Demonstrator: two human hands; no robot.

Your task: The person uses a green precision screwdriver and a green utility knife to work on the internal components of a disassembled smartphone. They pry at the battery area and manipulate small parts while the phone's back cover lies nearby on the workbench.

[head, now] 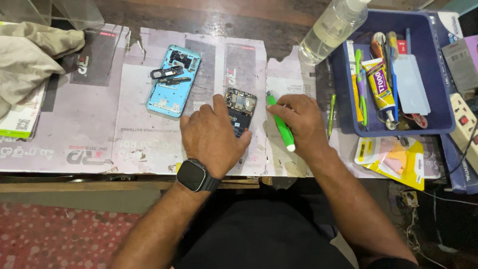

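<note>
The left hand (pixel 213 137) lies flat, grip released, on one opened phone (pixel 239 112). The right hand (pixel 301 124) clasps one green screwdriver (pixel 282 124) just beside it (one blue back cover (pixel 172 82) lies beyond the left grip).

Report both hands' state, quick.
Left hand: flat, pressing on the opened black phone.
Right hand: closed around the green-and-white plastic screwdriver.
</note>
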